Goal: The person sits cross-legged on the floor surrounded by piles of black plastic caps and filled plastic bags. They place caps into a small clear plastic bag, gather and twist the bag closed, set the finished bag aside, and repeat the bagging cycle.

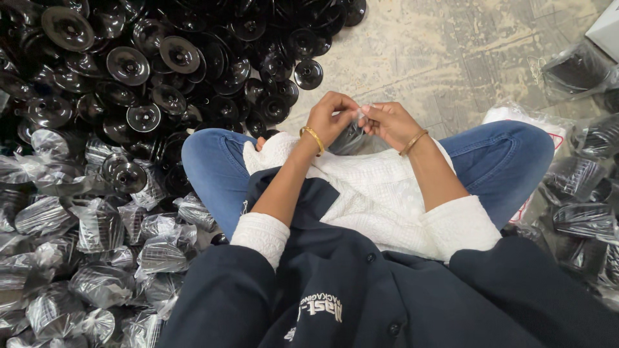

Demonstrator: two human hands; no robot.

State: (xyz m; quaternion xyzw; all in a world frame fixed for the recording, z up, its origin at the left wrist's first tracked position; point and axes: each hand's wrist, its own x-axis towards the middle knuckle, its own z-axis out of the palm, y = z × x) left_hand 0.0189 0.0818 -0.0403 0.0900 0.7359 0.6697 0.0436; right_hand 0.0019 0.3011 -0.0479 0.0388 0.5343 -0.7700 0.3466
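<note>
Dark navy buttoned jacket (387, 290) lower frame; white knit sleeves (261, 235); blue jeans (213, 167); gold bangle each wrist (314, 136).

Even, fairly bright indoor light falls from overhead, with no hard shadows; only a soft shade sits under the bent knees and between the black discs (129, 64). The concrete floor (451, 51) looks pale and a little washed out. Small white glints speckle the disc rims, and the clear plastic wrappers (97, 225) throw streaky glare. Focus is sharp at the centre; the corners curve and soften slightly from the wide lens.
</note>
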